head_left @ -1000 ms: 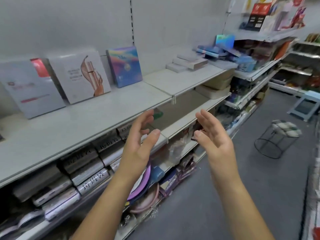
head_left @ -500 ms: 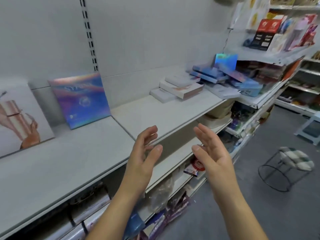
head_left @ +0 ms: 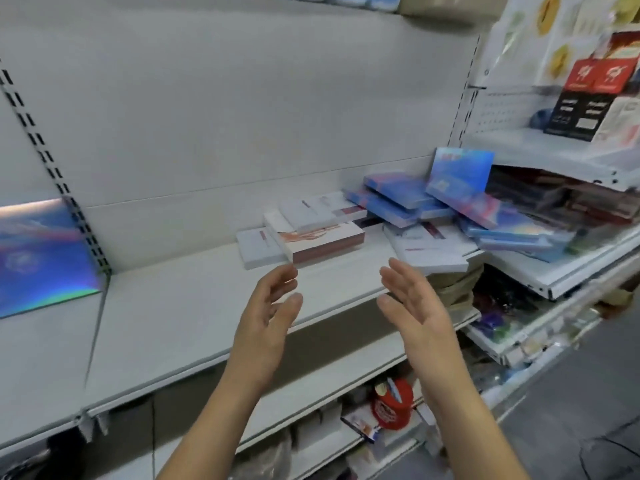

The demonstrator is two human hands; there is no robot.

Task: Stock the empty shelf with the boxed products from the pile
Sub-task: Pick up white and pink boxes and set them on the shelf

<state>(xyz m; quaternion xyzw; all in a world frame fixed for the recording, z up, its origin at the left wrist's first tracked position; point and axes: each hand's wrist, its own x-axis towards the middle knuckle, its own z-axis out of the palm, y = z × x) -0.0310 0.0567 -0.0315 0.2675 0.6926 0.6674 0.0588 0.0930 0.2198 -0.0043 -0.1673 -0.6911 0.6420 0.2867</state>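
Observation:
A pile of flat boxes lies on the white shelf at its right end. White and pink boxes are stacked on the left of the pile, another white box overhangs the front edge, and blue holographic boxes lean on the right. One holographic box stands upright against the back panel at far left. My left hand and my right hand hover side by side, palms facing each other, fingers apart, holding nothing. They float above the shelf's front edge, short of the pile.
A neighbouring shelf unit to the right carries dark packs and red-black boxes. Lower shelves hold a red pouch and other goods. Slotted uprights run up the back panel. Grey floor shows at bottom right.
The view has swung right and closer to the pile; the two pink and white standing boxes have left the frame. Both hands stay open and have come nearer the stacked boxes.

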